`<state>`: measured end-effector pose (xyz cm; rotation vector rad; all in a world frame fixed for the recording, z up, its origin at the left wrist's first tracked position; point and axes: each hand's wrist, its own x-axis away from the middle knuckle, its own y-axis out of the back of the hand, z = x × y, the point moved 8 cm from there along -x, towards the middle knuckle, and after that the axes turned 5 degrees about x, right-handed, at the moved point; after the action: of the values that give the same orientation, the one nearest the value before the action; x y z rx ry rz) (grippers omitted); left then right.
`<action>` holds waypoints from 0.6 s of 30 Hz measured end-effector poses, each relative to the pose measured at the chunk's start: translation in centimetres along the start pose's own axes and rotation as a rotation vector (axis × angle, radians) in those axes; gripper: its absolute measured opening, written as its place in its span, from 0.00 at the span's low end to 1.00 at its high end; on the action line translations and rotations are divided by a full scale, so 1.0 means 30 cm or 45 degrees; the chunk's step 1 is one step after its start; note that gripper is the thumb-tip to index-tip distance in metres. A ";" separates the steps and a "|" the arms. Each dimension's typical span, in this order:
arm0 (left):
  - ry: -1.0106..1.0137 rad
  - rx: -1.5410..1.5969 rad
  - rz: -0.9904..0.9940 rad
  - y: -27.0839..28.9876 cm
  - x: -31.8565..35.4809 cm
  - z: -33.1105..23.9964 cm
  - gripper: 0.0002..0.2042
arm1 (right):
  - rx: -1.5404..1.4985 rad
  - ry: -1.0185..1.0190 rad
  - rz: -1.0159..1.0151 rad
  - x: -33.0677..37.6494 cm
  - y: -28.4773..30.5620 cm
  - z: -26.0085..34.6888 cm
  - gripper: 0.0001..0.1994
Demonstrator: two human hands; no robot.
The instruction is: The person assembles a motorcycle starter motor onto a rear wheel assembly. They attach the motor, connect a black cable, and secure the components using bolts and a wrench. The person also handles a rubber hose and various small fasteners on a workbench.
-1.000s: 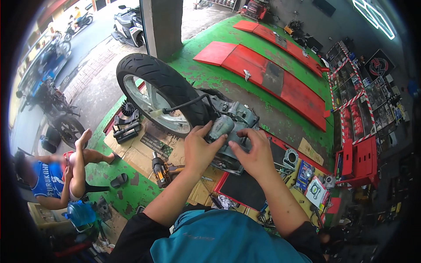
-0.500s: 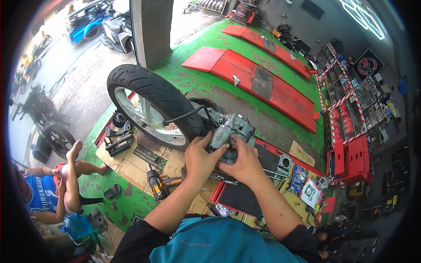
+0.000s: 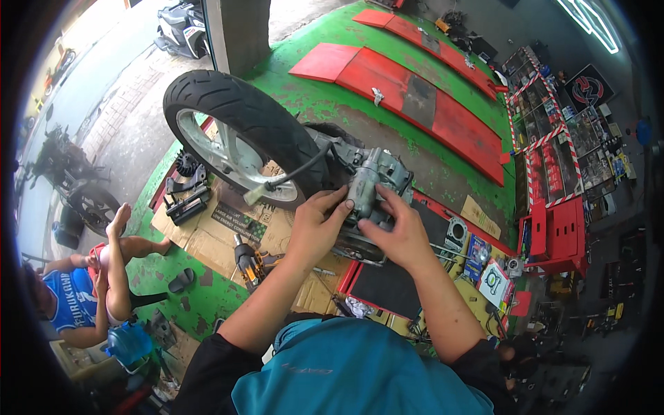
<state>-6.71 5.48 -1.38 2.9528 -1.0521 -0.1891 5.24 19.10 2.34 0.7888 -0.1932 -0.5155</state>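
In front of me a grey scooter engine (image 3: 394, 173) is joined to a rear wheel with a black tyre (image 3: 242, 114). On top of the engine lies a cylindrical grey starter motor (image 3: 363, 185). My left hand (image 3: 319, 218) closes on its left side near the rounded end, thumb and forefinger close together. From the right, my right hand (image 3: 400, 232) grips around the same end, its thumb below and its forefinger along the side. Fingertips partly hide that end. A black hose (image 3: 302, 166) with a pale connector hangs over the tyre.
A cordless drill (image 3: 249, 266) and black parts (image 3: 185, 204) lie on cardboard (image 3: 200, 238) to the left. At right are a cylinder block (image 3: 456, 232), packaged parts (image 3: 477, 256) and a red cabinet (image 3: 557, 238). A person in blue (image 3: 72, 297) sits far left. Red ramps (image 3: 387, 86) lie beyond.
The view has tilted downward, so engine and wheel sit higher in the picture. My fingers have spread a little along the starter motor, uncovering more of it. A blue vehicle outside has left the view.
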 end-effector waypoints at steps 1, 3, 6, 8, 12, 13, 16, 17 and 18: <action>0.001 0.007 0.040 0.002 -0.007 0.003 0.19 | -0.117 -0.010 -0.008 -0.001 0.002 -0.021 0.38; 0.103 0.072 0.141 0.008 -0.021 0.022 0.20 | -0.215 -0.003 -0.004 0.006 0.006 -0.031 0.35; 0.286 0.227 0.268 0.001 -0.023 0.058 0.21 | -0.193 -0.005 -0.015 0.009 0.002 -0.017 0.35; 0.233 0.296 0.270 0.001 -0.028 0.057 0.21 | -0.164 0.016 -0.041 0.012 0.002 -0.016 0.36; 0.240 0.375 0.299 0.003 -0.027 0.082 0.20 | -0.065 -0.002 -0.063 0.012 0.004 -0.006 0.35; 0.246 0.409 0.311 0.003 -0.029 0.089 0.20 | -0.050 0.003 -0.074 0.012 0.005 -0.003 0.35; 0.250 0.514 0.354 -0.006 -0.035 0.134 0.21 | -0.005 0.013 -0.102 0.015 0.008 0.003 0.35; 0.249 0.550 0.369 -0.010 -0.036 0.148 0.21 | 0.010 0.011 -0.109 0.016 0.008 0.005 0.34; 0.244 0.567 0.372 -0.011 -0.035 0.158 0.21 | 0.026 0.010 -0.116 0.015 0.008 0.006 0.34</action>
<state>-7.84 6.59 -5.97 3.0314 -1.6567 0.3697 5.66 18.90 2.63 0.8224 -0.1561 -0.5968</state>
